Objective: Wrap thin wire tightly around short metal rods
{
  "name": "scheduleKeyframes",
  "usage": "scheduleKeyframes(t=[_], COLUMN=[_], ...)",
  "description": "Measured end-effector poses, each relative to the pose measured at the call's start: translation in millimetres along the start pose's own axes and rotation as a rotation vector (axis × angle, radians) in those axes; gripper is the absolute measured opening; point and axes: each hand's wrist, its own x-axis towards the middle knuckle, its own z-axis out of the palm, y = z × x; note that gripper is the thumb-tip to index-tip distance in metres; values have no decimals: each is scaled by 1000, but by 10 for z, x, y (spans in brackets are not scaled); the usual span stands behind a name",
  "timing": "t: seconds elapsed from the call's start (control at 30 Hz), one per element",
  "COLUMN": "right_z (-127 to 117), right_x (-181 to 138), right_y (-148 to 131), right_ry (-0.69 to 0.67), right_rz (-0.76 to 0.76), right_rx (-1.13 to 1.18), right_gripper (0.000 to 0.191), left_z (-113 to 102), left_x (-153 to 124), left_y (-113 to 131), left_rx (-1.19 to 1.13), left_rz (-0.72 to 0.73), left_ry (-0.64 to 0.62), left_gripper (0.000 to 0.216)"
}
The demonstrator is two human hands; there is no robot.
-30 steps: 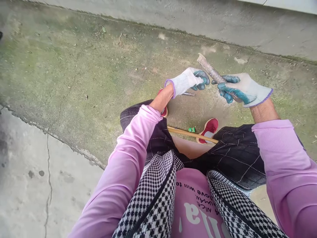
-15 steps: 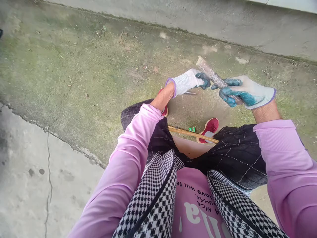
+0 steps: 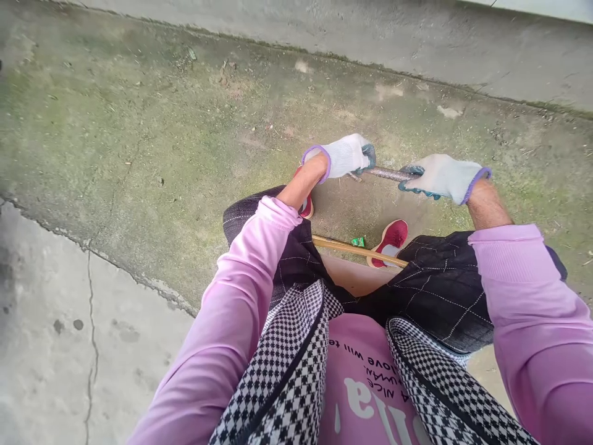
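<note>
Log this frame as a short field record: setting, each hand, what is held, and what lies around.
setting: mossy concrete ground, seen from above
left hand: gloved, closed on one end of the rod
right hand: gloved, closed on the other end
rod: grey, roughly level between the hands
below: red shoes, wooden stick, small green scrap

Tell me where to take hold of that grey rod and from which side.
Take the rod at its two ends, one glove from each side, as the left hand and right hand do. It lies level and crosswise, slim enough to wrap, with only its bare middle showing between the two grips.
</note>
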Motion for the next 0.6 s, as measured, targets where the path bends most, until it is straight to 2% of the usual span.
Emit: scheduleKeyframes(t=[0.1, 0.2, 0.27, 0.33, 0.47, 0.6], right_z=[-13, -2, 13, 28, 12, -111], right_x=[48, 57, 8, -86, -344, -625], right_y=[77, 118, 89, 33, -3, 73], right_ry=[138, 241, 279, 325, 408, 449], right_rz=[-3, -6, 4, 4, -71, -172], right_rx=[49, 162, 303, 544, 971, 1120], right_gripper=[13, 20, 23, 23, 51, 75], left_z=[-28, -1, 27, 39, 20, 13], left_x=[65, 127, 161, 192, 251, 262], left_y=[-5, 12, 79, 201, 539, 851], left_rx=[-19, -132, -185, -220, -284, -361], left_rz=[-13, 18, 47, 84, 155, 185], left_ry=[-3, 24, 41, 51, 13, 4], left_gripper=[21, 23, 22, 20, 19, 22])
